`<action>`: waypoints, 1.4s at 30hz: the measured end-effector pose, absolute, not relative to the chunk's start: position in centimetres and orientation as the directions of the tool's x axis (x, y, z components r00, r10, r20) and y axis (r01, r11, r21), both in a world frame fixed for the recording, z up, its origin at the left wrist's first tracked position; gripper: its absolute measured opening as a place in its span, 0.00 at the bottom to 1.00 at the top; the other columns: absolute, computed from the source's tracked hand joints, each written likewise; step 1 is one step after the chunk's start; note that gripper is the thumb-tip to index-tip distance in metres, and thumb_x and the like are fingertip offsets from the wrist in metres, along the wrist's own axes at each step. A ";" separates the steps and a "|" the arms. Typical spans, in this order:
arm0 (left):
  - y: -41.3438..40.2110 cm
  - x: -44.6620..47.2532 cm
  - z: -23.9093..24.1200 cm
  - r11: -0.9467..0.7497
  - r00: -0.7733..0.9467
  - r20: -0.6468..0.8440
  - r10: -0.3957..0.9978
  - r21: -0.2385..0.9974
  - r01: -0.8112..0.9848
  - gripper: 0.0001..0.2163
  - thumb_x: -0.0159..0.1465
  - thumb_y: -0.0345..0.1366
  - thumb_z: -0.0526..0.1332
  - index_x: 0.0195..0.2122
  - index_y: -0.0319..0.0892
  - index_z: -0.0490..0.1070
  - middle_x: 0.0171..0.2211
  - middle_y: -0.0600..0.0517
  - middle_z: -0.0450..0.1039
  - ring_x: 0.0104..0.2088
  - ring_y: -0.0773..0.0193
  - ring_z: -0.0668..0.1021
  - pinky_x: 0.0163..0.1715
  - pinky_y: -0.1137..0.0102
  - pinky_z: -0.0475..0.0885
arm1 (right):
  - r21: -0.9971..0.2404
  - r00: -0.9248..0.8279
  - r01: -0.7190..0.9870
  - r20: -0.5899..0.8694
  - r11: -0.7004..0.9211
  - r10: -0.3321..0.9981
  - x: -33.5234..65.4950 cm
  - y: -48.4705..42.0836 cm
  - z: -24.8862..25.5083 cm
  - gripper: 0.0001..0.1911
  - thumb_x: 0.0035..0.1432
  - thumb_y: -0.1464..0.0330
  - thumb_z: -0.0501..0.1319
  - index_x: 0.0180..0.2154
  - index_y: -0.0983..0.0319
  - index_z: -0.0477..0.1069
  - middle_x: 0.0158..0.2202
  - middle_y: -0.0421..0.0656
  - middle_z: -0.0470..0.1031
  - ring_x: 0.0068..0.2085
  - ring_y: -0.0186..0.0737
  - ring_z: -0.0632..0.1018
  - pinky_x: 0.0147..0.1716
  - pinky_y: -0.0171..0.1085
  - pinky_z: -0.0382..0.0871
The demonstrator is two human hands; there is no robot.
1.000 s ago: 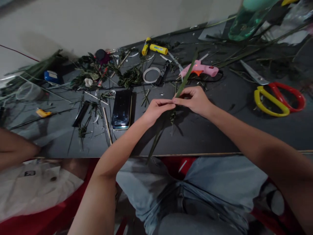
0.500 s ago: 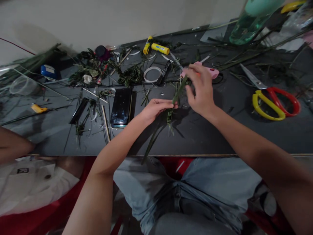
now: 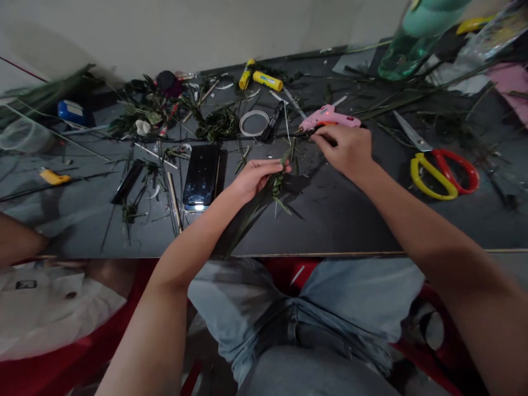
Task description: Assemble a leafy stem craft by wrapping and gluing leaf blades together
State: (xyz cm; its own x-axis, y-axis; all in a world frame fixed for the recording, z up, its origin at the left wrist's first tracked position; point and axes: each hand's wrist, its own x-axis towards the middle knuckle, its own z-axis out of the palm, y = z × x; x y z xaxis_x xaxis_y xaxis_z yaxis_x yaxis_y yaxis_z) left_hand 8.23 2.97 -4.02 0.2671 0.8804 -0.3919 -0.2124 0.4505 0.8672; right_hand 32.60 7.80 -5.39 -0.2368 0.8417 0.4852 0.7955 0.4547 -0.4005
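Between the thumb and fingers of my left hand [image 3: 258, 175] is a green plaited leaf strip [image 3: 277, 187]. Its plaited part and loose ends hang below the fingers, and a long blade trails toward the table edge. My right hand [image 3: 346, 147] is to the right, its thumb and forefinger closed in a pinch. Whatever lies between those fingertips is too small or dark to make out. Just behind them rests a pink glue gun [image 3: 328, 116], its nozzle pointing left. Leaf scraps lie on the table under both hands.
Scissors [image 3: 445, 173] with red and yellow handles lie at the right. A phone [image 3: 201, 176] is left of my left hand. Farther back are a roll of tape [image 3: 254, 123], yellow glue sticks [image 3: 267, 81], leaf bundles and a green bottle [image 3: 406, 49]. Another person's arm [image 3: 18, 239] rests at far left.
My right hand has left the upper end of the leaf strip, shifted right and down, and closed from spread fingers into a pinch. My left hand keeps its hold; the view has shifted slightly.
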 end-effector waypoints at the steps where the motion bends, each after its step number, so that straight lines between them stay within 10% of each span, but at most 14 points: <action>1: 2.9 8.2 -4.1 0.443 0.268 -0.384 0.884 0.872 -0.211 0.04 0.55 0.28 0.69 0.30 0.42 0.83 0.30 0.52 0.84 0.36 0.64 0.85 0.43 0.69 0.80 | -0.413 -0.212 0.800 0.483 0.435 0.849 32.9 8.0 -4.9 0.18 0.70 0.56 0.56 0.45 0.59 0.80 0.44 0.49 0.83 0.45 0.51 0.82 0.45 0.46 0.72; 6: 2.4 8.4 -4.3 0.398 0.327 -0.323 0.888 0.896 -0.197 0.05 0.53 0.30 0.71 0.32 0.44 0.84 0.33 0.51 0.85 0.39 0.61 0.86 0.45 0.68 0.80 | -0.652 -0.035 0.669 0.450 0.356 0.892 33.7 8.6 -3.4 0.11 0.67 0.59 0.64 0.37 0.59 0.78 0.37 0.48 0.82 0.42 0.48 0.79 0.44 0.43 0.68; 11: 1.8 9.1 -4.3 0.345 0.348 -0.257 0.901 0.913 -0.219 0.05 0.53 0.30 0.72 0.31 0.45 0.85 0.32 0.52 0.85 0.38 0.63 0.85 0.44 0.70 0.79 | -0.980 0.132 0.168 0.133 0.110 0.982 29.7 8.5 -4.8 0.18 0.65 0.56 0.64 0.27 0.59 0.70 0.25 0.40 0.70 0.22 0.30 0.65 0.23 0.36 0.57; 17: 1.8 10.0 -4.9 0.337 0.243 -0.274 0.931 0.899 -0.279 0.06 0.52 0.31 0.72 0.31 0.45 0.84 0.34 0.52 0.85 0.35 0.65 0.85 0.44 0.68 0.79 | -0.972 -0.023 -0.219 -0.083 -0.086 0.996 25.4 7.0 -4.8 0.22 0.62 0.51 0.66 0.27 0.58 0.66 0.21 0.34 0.62 0.17 0.26 0.58 0.15 0.33 0.49; 28: 1.5 11.0 -5.5 0.236 0.022 -0.246 0.969 0.896 -0.375 0.07 0.49 0.29 0.73 0.29 0.46 0.84 0.29 0.53 0.84 0.25 0.72 0.78 0.36 0.71 0.74 | -0.935 -0.109 0.105 0.328 0.339 0.938 24.9 4.8 -5.6 0.02 0.57 0.72 0.64 0.31 0.60 0.75 0.31 0.41 0.78 0.30 0.36 0.76 0.31 0.37 0.73; 35: 1.8 11.0 -6.0 0.198 -0.053 -0.233 0.971 0.910 -0.364 0.06 0.53 0.27 0.71 0.30 0.45 0.84 0.30 0.54 0.84 0.29 0.72 0.80 0.39 0.73 0.75 | -0.859 -0.171 0.311 0.371 0.407 0.913 25.4 3.7 -5.5 0.10 0.56 0.69 0.59 0.36 0.61 0.80 0.35 0.44 0.82 0.34 0.42 0.80 0.32 0.40 0.73; 42: 2.0 10.9 -6.4 0.185 -0.080 -0.218 0.973 0.936 -0.298 0.06 0.54 0.28 0.71 0.32 0.46 0.84 0.35 0.54 0.85 0.34 0.71 0.82 0.45 0.72 0.77 | -0.466 -0.342 0.750 0.334 0.469 0.878 25.9 2.7 -4.4 0.17 0.59 0.72 0.56 0.46 0.60 0.79 0.43 0.50 0.83 0.46 0.55 0.81 0.42 0.48 0.74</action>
